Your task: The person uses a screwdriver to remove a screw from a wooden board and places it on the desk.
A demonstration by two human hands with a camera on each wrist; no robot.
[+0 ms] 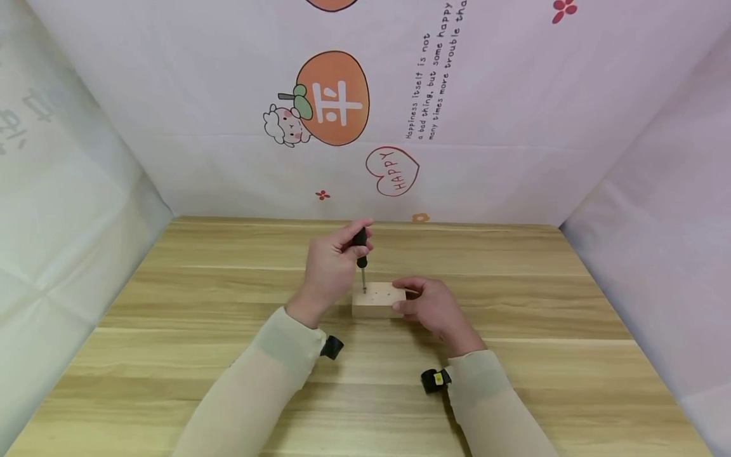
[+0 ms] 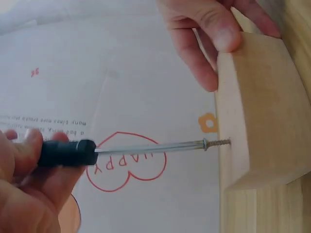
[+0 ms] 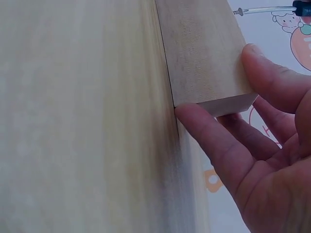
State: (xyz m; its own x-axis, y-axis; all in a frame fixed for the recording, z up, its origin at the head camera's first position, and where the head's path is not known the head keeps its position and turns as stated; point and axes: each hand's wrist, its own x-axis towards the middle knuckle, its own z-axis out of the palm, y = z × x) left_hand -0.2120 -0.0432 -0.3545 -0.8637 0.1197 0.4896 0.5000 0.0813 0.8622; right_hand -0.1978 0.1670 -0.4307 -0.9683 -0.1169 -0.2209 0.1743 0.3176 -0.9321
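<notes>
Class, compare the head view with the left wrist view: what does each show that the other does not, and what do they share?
Only the head view: the left sleeve, the right sleeve and the cartoon sheep beside the orange fruit picture.

Only the left wrist view: the screw's thread, clearly seen standing out of the block; from the head it is too small to make out.

Both: the left grip holding the screwdriver, the right grip on the wooden block, and the red HAPPY heart.

Upright screwdriver, screw standing in wooden block
</notes>
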